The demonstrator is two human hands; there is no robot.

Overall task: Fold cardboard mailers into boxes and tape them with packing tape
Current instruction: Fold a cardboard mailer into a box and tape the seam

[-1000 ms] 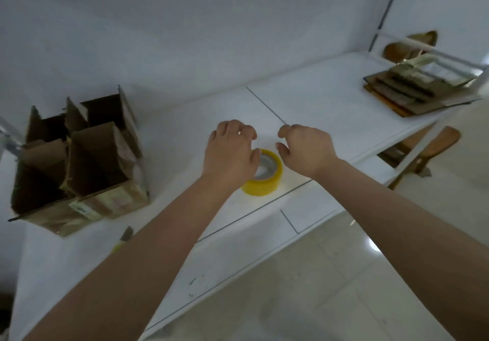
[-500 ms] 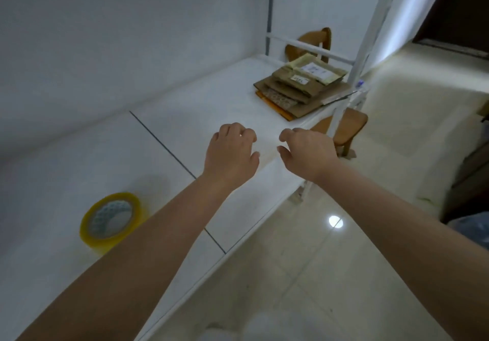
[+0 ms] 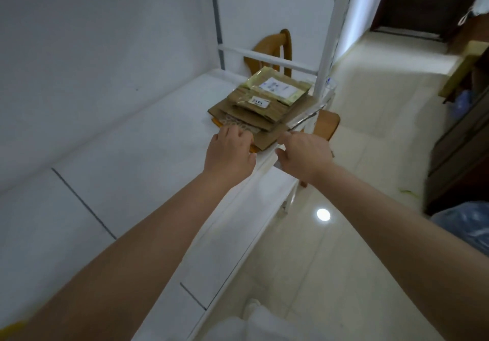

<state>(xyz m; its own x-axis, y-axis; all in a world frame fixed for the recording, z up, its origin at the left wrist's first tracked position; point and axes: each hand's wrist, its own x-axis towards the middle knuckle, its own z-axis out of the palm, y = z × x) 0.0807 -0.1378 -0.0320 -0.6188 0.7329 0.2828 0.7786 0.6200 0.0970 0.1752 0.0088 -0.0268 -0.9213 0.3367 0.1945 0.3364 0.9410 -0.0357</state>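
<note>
The stack of flat mailers [image 3: 260, 107] is lying at the far corner of the surface [image 3: 132, 155], running toward 1 o'clock. The left hand [image 3: 229, 152] is nearer, loosely curled fingers touching its near edge, gripping nothing; the right hand [image 3: 304, 155] is hovering at 4 o'clock, loosely curled, empty.

- Stack of flattened mailers [image 3: 260, 111]: brown cardboard; top piece pale yellow-green with a white label.
- Lowest mailer edge [image 3: 215, 123]: orange.
- Table [image 3: 137, 160]: white, crossed by thin dark seam lines.
- Chair [image 3: 281, 49]: orange-brown wood.
- Frame post [image 3: 329, 38]: white.
- Floor [image 3: 330, 261]: cream tiles — glossy.
- Door [image 3: 423, 1]: dark brown.
</note>
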